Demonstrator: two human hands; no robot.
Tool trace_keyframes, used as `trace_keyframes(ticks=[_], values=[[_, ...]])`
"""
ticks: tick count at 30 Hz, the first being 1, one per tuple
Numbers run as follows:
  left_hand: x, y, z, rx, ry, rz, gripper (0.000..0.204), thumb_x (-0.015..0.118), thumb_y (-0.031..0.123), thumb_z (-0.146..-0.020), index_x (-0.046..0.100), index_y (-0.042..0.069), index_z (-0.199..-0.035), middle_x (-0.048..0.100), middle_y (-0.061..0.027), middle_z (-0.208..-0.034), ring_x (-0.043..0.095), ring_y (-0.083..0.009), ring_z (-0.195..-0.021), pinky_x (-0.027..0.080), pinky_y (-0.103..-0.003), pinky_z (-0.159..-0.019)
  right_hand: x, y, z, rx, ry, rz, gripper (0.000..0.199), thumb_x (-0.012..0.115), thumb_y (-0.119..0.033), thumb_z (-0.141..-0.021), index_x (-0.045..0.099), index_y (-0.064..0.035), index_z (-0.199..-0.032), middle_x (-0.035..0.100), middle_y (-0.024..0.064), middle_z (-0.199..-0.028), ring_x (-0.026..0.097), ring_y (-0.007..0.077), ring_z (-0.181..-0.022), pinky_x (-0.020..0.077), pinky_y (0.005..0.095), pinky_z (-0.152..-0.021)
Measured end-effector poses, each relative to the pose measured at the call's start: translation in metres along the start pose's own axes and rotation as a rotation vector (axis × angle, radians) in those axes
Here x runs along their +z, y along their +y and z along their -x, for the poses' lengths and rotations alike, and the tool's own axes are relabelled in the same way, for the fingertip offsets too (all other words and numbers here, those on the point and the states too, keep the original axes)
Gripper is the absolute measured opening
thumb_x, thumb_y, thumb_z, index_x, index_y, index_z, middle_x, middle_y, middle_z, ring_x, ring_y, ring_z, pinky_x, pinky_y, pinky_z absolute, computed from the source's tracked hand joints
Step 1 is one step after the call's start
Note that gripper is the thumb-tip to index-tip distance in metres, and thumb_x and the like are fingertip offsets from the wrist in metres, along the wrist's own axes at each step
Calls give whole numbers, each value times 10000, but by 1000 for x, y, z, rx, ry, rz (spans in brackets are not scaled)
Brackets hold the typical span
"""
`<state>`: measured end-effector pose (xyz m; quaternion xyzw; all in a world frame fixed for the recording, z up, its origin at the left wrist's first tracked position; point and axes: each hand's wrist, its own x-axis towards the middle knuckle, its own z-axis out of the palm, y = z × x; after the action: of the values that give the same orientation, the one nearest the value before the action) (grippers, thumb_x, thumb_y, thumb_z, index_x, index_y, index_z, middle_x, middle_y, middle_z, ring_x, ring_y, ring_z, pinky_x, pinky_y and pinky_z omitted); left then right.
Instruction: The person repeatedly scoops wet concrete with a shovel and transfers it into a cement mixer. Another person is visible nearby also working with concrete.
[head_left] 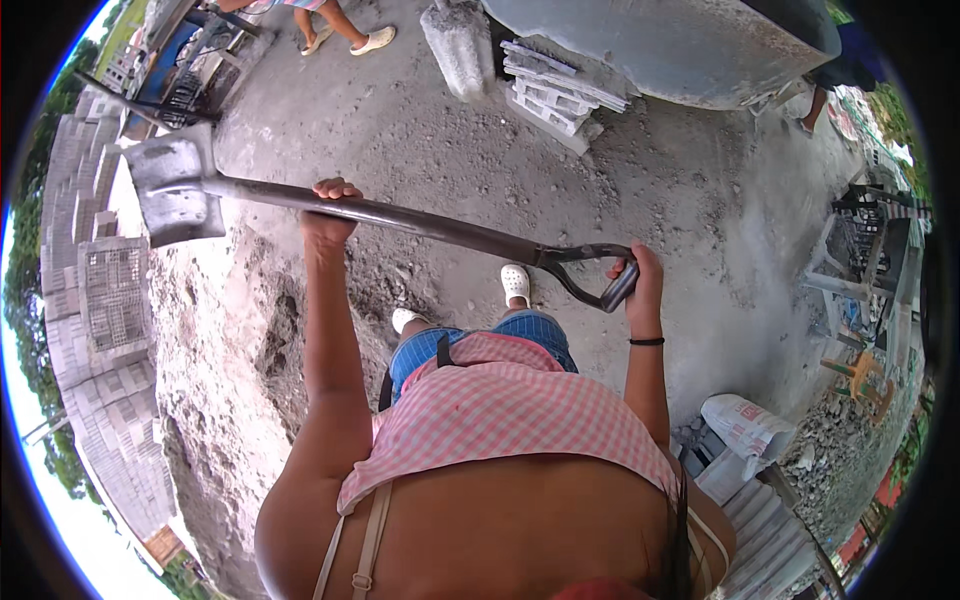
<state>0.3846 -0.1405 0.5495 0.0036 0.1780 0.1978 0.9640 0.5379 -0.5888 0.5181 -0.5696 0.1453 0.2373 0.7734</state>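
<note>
A shovel [430, 222] with a dark shaft is held crosswise in front of me, off the ground. Its square metal blade [178, 186] points left, with pale dust on its face. Around the shaft, not far from the blade, my left hand [332, 212] is closed. At the other end, my right hand [640, 280] grips the D-shaped handle. Below the blade and my left arm rises a heap of pale grey sand [215, 370].
Stacked hollow blocks [105, 370] line the far left. Ahead stand a large metal drum [680, 50], a grey lump-like post [460, 50] and piled slabs [560, 90]. A person's legs [345, 25] show at the top. A white sack [748, 428] and metal frames [860, 260] lie right.
</note>
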Motion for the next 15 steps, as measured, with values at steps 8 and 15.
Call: trace_keyframes(ticks=[8,15], values=[[-294,27,234,673,971,650,304,360,281,-810,368,156,-533,380,8,-446,376,-132,-411,379,-293,-447,214,42,2,254,-677,648,269,604,-282,-828,526,-47,-723,517,40,-572,491,108,-461,389,233,-439],[-367,-12,417,1129,800,1167,319,331,289,-827,399,165,-541,371,46,-441,357,-96,-378,359,-285,-471,307,191,73,252,-1122,968,235,636,-235,-816,528,-34,-759,520,7,-567,489,67,-501,377,210,-476]])
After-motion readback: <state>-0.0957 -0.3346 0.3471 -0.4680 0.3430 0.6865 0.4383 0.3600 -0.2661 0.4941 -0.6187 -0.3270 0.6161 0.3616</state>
